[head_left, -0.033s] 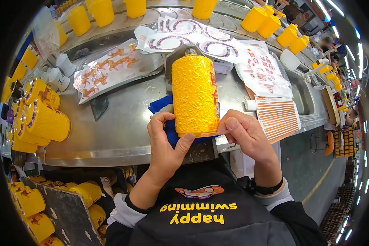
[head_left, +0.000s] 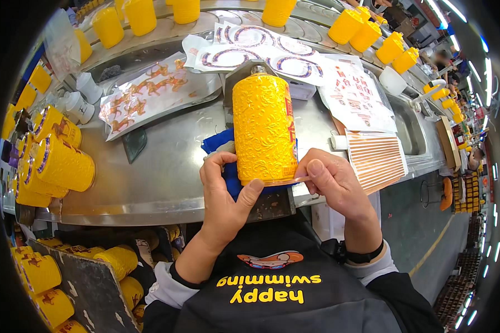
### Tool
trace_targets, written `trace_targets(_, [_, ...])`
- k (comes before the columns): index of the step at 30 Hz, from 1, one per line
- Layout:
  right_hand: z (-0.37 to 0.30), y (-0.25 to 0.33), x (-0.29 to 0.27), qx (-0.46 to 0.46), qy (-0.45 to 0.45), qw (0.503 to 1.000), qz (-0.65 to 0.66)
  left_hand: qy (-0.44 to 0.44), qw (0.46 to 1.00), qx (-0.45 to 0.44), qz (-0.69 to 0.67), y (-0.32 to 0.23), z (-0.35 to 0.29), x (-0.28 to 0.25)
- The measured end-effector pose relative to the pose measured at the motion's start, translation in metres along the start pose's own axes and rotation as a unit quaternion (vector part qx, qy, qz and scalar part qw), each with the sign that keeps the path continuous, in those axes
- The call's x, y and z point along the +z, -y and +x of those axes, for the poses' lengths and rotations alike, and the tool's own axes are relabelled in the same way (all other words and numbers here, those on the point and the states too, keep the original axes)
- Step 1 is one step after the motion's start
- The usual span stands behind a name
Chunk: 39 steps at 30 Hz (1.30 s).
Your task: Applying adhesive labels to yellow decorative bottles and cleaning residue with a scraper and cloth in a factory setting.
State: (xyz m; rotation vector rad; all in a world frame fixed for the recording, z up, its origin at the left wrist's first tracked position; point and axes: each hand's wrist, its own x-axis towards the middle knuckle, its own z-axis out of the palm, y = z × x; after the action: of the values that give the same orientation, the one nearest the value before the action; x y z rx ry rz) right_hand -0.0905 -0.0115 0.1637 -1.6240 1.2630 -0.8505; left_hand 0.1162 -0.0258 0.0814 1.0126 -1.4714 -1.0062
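A yellow embossed bottle (head_left: 261, 127) with red characters on its right side lies in front of me, its base toward me. My left hand (head_left: 228, 186) grips the left side of the base, thumb at the lower rim and fingers on the side. Between thumb and fingers, my right hand (head_left: 330, 180) pinches the end of a thin translucent copper-coloured strip (head_left: 286, 181), which runs along the bottle's base rim. The bottle's far end meets a dark metal holder (head_left: 240, 72). Partly hidden beneath it is a blue cloth (head_left: 228, 173).
Sheets of horse decals (head_left: 155, 89), curved border decals (head_left: 250, 53) and red decals (head_left: 354, 91) lie beyond. A striped strip sheet (head_left: 375, 158) is at right. Finished-looking yellow bottles (head_left: 66, 161) stand left; a conveyor (head_left: 216, 16) carries more. A sink (head_left: 408, 125) lies far right.
The strip's end at my right hand sits slightly differently. Bottles on the far conveyor have shifted a little to the right. The hands and the held bottle look nearly still.
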Motion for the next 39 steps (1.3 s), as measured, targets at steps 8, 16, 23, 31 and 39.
trace_targets(8, [0.002, 0.01, 0.007, 0.003, -0.012, 0.997, -0.071, 0.002, 1.0, -0.006, -0.005, -0.004, -0.001, -0.001])
trace_targets(16, [0.004, 0.008, 0.012, 0.008, -0.068, 0.991, -0.118, -0.085, 0.97, -0.025, -0.226, 0.002, -0.015, -0.005])
trace_targets(23, [0.006, 0.009, 0.012, -0.001, -0.06, 0.988, -0.14, -0.111, 0.973, 0.199, 0.036, -0.011, -0.02, -0.007])
trace_targets(31, [0.005, 0.014, 0.012, 0.025, -0.051, 0.99, -0.132, -0.108, 0.975, 0.184, 0.058, 0.003, -0.027, -0.013])
trace_targets(39, [0.005, 0.01, 0.007, 0.021, -0.039, 0.995, -0.094, -0.04, 0.934, 0.313, 0.17, -0.011, -0.009, -0.014])
